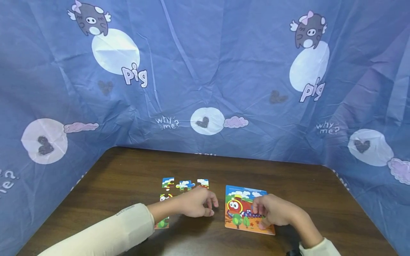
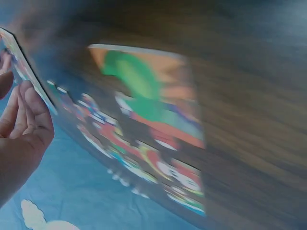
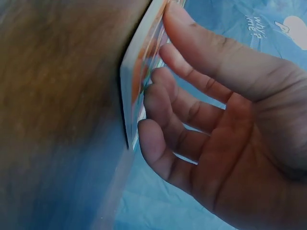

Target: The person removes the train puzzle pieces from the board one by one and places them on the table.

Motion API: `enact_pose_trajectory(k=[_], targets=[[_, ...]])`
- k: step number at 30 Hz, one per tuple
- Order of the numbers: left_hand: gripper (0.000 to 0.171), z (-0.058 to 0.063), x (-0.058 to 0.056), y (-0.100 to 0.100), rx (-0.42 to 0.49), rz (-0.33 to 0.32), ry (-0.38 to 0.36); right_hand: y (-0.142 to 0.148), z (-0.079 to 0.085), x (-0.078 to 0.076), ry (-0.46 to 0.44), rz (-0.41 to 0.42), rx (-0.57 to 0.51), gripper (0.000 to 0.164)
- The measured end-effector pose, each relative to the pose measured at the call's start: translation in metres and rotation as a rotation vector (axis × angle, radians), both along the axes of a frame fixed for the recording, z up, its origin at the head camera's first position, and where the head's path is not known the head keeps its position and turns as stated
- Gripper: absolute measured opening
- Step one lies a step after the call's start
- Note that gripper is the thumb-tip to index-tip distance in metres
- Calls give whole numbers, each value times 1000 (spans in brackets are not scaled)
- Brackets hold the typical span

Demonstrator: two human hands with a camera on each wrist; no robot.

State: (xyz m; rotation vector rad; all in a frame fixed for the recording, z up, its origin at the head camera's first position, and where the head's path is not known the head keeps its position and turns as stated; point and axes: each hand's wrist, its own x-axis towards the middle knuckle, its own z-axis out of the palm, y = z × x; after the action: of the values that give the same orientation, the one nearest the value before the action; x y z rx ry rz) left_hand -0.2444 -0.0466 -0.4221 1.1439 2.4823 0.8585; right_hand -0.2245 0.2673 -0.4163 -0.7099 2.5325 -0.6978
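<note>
At the right of the table lies a square train picture puzzle (image 1: 235,204), showing a red engine with white eyes, trees and orange ground. My right hand (image 1: 278,210) is over its right side, thumb and fingers bent loosely toward the surface. Nothing shows between those fingers in the right wrist view, and whether the tips touch the picture I cannot tell. Left of it, my left hand (image 1: 196,202) hovers with loosely bent fingers and holds nothing visible. Beneath and behind that hand are several jigsaw pieces (image 1: 185,185) with matching train and sky pictures, partly hidden by the arm.
The dark wooden table (image 1: 134,177) extends around both sets of pictures. A blue patterned cloth (image 1: 205,89) hangs along its back and sides. Another piece with green and orange print (image 1: 162,223) lies near the left sleeve.
</note>
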Motion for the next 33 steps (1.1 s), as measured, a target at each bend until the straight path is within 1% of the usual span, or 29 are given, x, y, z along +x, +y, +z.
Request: enact_pose_trajectory(k=[4, 9, 13, 16, 21, 24, 28, 33], targets=[[14, 0, -2, 24, -1, -21, -17, 2, -2, 0, 16, 2, 24, 36], [17, -2, -6, 53, -17, -52, -26, 4, -3, -1, 63, 33, 13, 37], [22, -6, -8, 74, -46, -70, -19, 5, -4, -1, 59, 24, 13, 36], [25, -8, -7, 85, -73, -87, -20, 5, -4, -2, 43, 11, 17, 36], [30, -7, -5, 96, -132, -94, -16, 3, -2, -2, 19, -8, 20, 34], [31, -7, -4, 99, -147, -73, -1, 2, -1, -2, 12, -11, 21, 34], [31, -8, -5, 102, -162, -36, 0, 2, -2, -2, 0, -15, 29, 33], [32, -8, -6, 104, -192, -1, -26, 2, -3, -3, -12, -23, 42, 32]])
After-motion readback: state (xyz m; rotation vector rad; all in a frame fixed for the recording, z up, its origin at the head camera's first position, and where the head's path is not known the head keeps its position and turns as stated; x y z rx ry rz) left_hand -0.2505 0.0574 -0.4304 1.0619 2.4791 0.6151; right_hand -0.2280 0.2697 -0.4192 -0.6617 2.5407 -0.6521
